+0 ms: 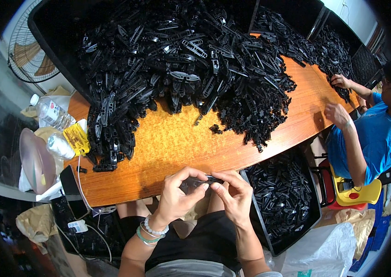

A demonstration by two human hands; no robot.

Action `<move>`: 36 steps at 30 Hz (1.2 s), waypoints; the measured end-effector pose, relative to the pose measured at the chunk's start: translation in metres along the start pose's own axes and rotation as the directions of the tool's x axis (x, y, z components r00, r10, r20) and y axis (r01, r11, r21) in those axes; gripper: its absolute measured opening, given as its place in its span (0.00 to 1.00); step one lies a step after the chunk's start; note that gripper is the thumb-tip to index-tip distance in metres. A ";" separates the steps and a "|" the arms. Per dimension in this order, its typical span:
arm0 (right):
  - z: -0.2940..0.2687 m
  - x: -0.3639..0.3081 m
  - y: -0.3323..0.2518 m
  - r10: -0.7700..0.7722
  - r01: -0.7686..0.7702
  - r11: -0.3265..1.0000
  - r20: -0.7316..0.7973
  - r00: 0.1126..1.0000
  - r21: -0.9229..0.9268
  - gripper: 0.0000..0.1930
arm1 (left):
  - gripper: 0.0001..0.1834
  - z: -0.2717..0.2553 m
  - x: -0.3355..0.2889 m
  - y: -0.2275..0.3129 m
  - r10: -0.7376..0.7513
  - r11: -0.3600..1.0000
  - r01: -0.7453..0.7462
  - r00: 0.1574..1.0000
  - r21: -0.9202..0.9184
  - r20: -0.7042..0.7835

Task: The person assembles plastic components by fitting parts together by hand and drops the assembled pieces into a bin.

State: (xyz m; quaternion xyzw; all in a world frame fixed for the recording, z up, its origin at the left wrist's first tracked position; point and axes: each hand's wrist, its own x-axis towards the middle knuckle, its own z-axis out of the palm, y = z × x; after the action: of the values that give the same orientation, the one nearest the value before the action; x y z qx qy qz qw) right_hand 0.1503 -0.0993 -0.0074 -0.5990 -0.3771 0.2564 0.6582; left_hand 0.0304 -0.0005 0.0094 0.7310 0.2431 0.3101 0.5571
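Observation:
A small, dark, glossy plastic piece (210,179) is held level between my two hands, just off the near edge of the table. My left hand (177,196) pinches its left end between thumb and fingers, and bracelets circle that wrist. Thumb and forefinger of my right hand (236,196) close on the other end. My fingers cover much of the piece, so its exact shape is hidden. Beyond my hands, a big heap of long, slotted black plastic parts (158,60) spreads over the wooden table (158,143), with smaller black pieces (255,120) along its right side.
Below the table, right of my hands, stands a black bin (281,203) of similar parts. A plastic bottle (50,111), a yellow tag (76,138) and a phone (73,191) are at the left. A co-worker in blue (366,138) handles parts at the far right.

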 end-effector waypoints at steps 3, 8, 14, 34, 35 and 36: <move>-0.011 0.001 -0.002 0.020 -0.013 0.997 0.086 0.996 -0.079 0.10 | 0.08 -0.003 -0.004 0.003 -0.164 0.979 0.173 0.983 -0.106 0.082; -0.042 0.012 0.018 0.088 0.023 0.934 0.293 0.952 -0.356 0.08 | 0.09 -0.001 -0.039 -0.046 -0.241 0.967 0.152 0.813 0.205 0.530; -0.013 0.060 0.044 -0.297 0.196 0.764 -0.066 0.953 -0.615 0.07 | 0.09 0.030 -0.046 -0.087 0.138 0.741 -0.239 0.969 0.627 0.206; 0.000 0.084 0.039 -0.335 0.262 0.529 0.085 0.938 -0.807 0.18 | 0.11 0.007 0.123 -0.051 0.160 0.879 -0.019 0.953 0.476 -0.257; 0.002 0.086 0.041 -0.301 0.247 0.518 0.096 0.949 -0.819 0.18 | 0.11 0.003 0.110 -0.049 0.086 0.901 0.037 0.961 0.432 -0.262; 0.003 0.088 0.043 -0.266 0.231 0.505 0.105 0.958 -0.832 0.18 | 0.11 0.000 0.096 -0.050 0.011 0.918 0.094 0.965 0.386 -0.261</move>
State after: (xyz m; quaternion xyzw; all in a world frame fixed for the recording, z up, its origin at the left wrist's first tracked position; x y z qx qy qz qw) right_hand 0.2039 -0.0214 -0.0334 -0.7837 -0.5230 -0.0627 0.3292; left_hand 0.0960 0.0800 -0.0215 0.7763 0.3865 0.3352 0.3682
